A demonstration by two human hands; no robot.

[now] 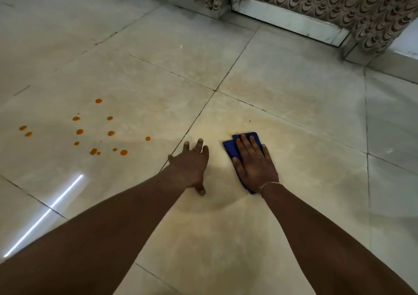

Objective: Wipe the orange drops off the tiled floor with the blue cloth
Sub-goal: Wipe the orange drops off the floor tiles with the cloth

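My right hand [254, 163] lies flat on the folded blue cloth [229, 147] and presses it onto the pale tiled floor [282, 181]. Only the cloth's far edge and left side show from under the palm. A faint orange smear spreads on the tile around the cloth, and a tiny orange speck [249, 121] sits just beyond it. My left hand [191, 165] rests flat on the floor beside it, fingers spread, holding nothing. Several orange drops [110, 133] dot the neighbouring tile to the left, apart from both hands.
A patterned curtain [316, 2] hangs at the far right over a white raised ledge [289, 20]. A bright strip of reflected light [56, 204] crosses the floor at the lower left. Dark grout lines [199, 113] run between the large tiles.
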